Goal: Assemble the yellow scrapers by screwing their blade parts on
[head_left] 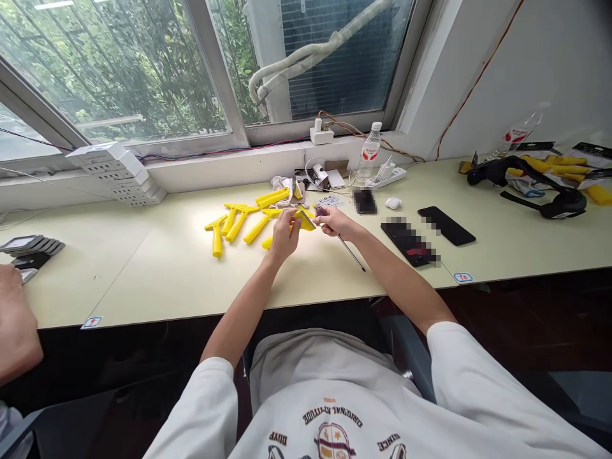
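Two bare hands meet over a pale table (157,268). The left hand (285,234) has its fingers closed around a yellow scraper (304,220); the right hand (335,222) pinches a thin dark tool (351,252) against the scraper's edge. More yellow scrapers (239,223) lie just left. Behind stand a red-labelled bottle (369,154), writing unreadable, and phones (446,225) to the right.

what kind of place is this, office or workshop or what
Probably an office desk used as a small assembly bench: a long pale table under a window, yellow plastic scrapers spread out, and both hands, left hand and right hand, working on one yellow piece.
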The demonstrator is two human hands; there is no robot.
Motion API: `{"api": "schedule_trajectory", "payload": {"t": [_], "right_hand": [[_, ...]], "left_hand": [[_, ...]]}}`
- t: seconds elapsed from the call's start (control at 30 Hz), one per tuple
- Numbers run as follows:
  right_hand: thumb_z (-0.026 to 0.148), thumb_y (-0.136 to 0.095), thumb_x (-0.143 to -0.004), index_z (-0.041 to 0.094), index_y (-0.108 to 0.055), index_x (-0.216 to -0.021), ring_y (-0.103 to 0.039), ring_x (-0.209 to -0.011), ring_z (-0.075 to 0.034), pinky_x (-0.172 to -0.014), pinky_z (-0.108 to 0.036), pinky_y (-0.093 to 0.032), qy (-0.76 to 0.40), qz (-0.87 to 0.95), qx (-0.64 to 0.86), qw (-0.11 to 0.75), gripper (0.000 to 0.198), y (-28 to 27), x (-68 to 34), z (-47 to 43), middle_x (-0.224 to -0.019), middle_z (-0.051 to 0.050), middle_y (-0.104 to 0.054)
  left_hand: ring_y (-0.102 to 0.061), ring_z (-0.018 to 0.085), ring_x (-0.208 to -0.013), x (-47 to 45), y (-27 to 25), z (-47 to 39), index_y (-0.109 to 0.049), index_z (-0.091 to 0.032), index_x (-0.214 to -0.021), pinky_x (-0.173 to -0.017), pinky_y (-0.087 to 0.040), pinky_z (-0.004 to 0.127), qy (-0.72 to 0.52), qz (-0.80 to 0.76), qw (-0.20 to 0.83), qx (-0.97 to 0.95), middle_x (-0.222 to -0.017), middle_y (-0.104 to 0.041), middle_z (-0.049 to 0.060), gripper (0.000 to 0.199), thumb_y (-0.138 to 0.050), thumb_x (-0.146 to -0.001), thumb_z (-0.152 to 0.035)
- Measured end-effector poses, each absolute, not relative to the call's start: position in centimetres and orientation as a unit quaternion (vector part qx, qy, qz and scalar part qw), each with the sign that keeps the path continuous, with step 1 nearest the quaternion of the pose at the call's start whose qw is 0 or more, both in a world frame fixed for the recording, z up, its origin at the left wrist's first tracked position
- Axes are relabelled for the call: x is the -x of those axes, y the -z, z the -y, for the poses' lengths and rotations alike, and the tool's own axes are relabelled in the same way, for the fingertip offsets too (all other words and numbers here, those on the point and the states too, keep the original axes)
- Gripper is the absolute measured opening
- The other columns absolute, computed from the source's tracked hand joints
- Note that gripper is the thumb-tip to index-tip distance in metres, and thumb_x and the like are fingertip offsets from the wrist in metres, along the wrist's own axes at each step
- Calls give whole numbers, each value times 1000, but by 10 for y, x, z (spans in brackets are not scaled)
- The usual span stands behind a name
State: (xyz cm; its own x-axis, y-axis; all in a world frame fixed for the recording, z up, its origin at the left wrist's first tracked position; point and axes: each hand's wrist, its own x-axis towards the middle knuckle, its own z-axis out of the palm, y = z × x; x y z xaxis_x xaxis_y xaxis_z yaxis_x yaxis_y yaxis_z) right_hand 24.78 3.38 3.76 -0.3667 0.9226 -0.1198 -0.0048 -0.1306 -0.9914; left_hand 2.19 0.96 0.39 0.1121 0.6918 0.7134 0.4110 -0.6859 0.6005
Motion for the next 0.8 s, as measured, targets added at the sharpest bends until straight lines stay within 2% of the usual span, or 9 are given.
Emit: {"api": "schedule_trajectory", "payload": {"t": [0.17, 0.3, 0.4, 0.57, 0.8], "right_hand": [[36, -89, -75, 23, -66, -102, -35, -51, -9, -45, -26, -21, -574, 624, 394, 356, 38, -44, -250, -27, -66, 8, -49], [41, -97, -68, 22, -68, -95, -54, -72, -14, -61, -29, -42, -466, 711, 381, 364, 44, -37, -246, -30, -86, 1, -66], [39, -95, -67, 22, -65, -90, -61, -84, -17, -73, -31, -49, -421, 741, 377, 364, 41, -27, -241, -35, -93, 1, -68], [28, -93, -65, 23, -63, -94, -71, -83, -20, -68, -31, -49, -422, 731, 410, 346, 42, -20, -239, -35, -89, 2, -72], [20, -92, -64, 23, -64, -100, -74, -82, -22, -65, -30, -49, -431, 704, 448, 343, 46, -21, -235, -32, -85, 0, -79]], "left_hand": [[-73, 26, -100, -21, -6, -8, -71, -24, -125, -92, -63, 40, -539, -399, 152, -726, -121, -76, 13, 40, -60, -112, -60], [-75, 23, -92, -17, -8, -12, -74, -23, -124, -85, -63, 37, -531, -406, 219, -711, -119, -77, 12, 34, -69, -107, -53], [-75, 21, -85, -14, -10, -16, -75, -21, -121, -78, -62, 35, -511, -405, 290, -701, -114, -78, 11, 33, -75, -103, -49], [-73, 19, -77, -10, -12, -19, -77, -19, -117, -69, -60, 32, -469, -419, 358, -690, -105, -79, 10, 30, -77, -100, -44], [-70, 16, -75, -9, -18, -19, -78, -19, -111, -62, -61, 29, -468, -445, 394, -654, -112, -77, 9, 25, -80, -93, -38]]}}
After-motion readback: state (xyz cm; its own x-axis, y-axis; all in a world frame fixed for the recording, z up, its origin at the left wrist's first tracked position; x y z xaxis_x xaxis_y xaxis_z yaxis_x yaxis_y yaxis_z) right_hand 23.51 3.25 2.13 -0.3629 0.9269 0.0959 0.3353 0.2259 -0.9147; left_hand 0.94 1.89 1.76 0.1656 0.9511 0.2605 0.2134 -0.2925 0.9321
